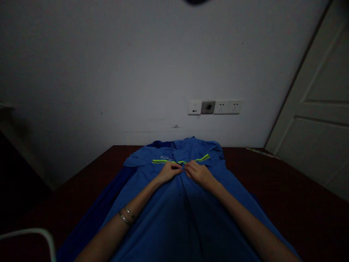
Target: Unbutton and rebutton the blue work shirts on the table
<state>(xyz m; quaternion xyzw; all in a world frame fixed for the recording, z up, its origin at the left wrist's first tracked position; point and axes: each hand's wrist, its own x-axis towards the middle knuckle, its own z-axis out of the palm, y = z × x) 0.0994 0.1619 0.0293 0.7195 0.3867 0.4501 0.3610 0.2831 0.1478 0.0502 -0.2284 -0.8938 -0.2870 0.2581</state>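
Note:
A blue garment (152,203), like a work coat with yellow-green reflective strips across the chest, lies spread out on a dark red table. White lettering shows beside the left strip. My left hand (169,171) pinches the front edge of the coat just below the strips. Close beside it, my right hand (198,174) is closed on the other front edge, its fingertips nearly meeting the left ones. Whatever small part sits between the fingertips is too small to make out. Below the hands the front opening runs down toward me.
Darker blue cloth (106,203) lies beneath the coat on the left. The dark red table (245,163) meets a pale wall with a socket panel (215,107). A white panelled door (316,138) stands at right, and a pale curved bar (40,231) at lower left.

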